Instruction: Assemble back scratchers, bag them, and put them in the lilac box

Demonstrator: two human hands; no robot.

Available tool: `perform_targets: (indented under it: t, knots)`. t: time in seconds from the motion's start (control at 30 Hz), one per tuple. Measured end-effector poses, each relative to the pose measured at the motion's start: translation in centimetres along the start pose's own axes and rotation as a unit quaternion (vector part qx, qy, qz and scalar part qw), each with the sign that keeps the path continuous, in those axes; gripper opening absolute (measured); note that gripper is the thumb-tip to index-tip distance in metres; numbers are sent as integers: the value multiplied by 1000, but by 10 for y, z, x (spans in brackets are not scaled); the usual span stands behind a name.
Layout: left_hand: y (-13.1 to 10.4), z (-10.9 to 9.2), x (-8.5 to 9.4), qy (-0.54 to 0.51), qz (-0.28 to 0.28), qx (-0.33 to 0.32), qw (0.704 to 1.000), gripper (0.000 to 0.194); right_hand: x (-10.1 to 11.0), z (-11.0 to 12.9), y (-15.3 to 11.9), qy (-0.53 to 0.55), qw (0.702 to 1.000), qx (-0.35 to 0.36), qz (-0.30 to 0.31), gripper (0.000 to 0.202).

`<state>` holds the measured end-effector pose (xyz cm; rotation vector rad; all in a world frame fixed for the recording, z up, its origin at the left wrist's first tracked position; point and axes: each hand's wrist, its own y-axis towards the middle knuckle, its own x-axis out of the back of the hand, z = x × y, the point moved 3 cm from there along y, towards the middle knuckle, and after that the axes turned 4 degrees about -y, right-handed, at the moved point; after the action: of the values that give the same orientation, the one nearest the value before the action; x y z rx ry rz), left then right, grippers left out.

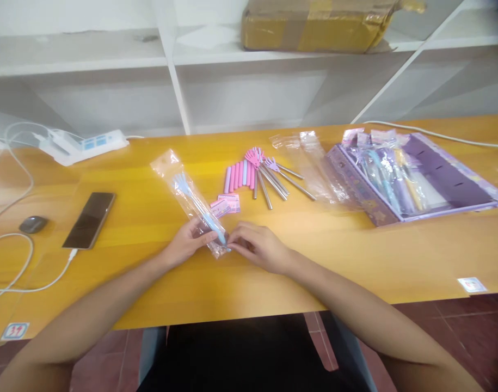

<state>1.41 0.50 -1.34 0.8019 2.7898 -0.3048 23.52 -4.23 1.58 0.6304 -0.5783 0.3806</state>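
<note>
A light blue back scratcher (210, 220) with a hand-shaped head lies inside a clear plastic bag (166, 163), tilted over the table. My left hand (187, 239) grips the bag and the scratcher's handle, thumb on top. At the lower end of the bag, my right hand (259, 245) is closed in a pinch by the handle's tip; its fingertips are partly hidden. Just beyond the hands lie small printed cards (230, 203). Behind those sit a row of pink and lilac handles (238, 177) and several metal rods with pink and purple hand-shaped heads (269, 174).
A purple box (448, 163) of bagged scratchers stands at right, beside empty clear bags (314, 169). On the left are a charging phone (89, 220), a dark mouse-like object (34, 224) and a white power strip (85, 146). A taped carton (314, 27) rests on the shelf.
</note>
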Motion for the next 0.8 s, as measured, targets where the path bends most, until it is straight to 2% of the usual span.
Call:
perform_targets:
  t: [0.17,0.37,0.47,0.57,0.67,0.8]
  knots:
    - [-7,-6,-12,24,75,28,996,57,1,-1,0,-3,1000,-17,-17,13]
    - [-8,-4,-16,50,58,39,996,59,-2,-3,-1,16,999,-27,-19,12]
    - [-7,-2,-16,41,66,40,996,60,-1,-6,-3,38,996,-79,-34,19]
    - [-8,-2,-14,36,76,35,996,65,-2,-6,-2,72,988,-136,3,29]
    - [-9,-1,-13,42,86,37,995,69,-4,-4,-1,115,981,-149,46,34]
    - [-10,-1,-15,50,96,45,993,62,-9,-2,1,167,971,-156,69,43]
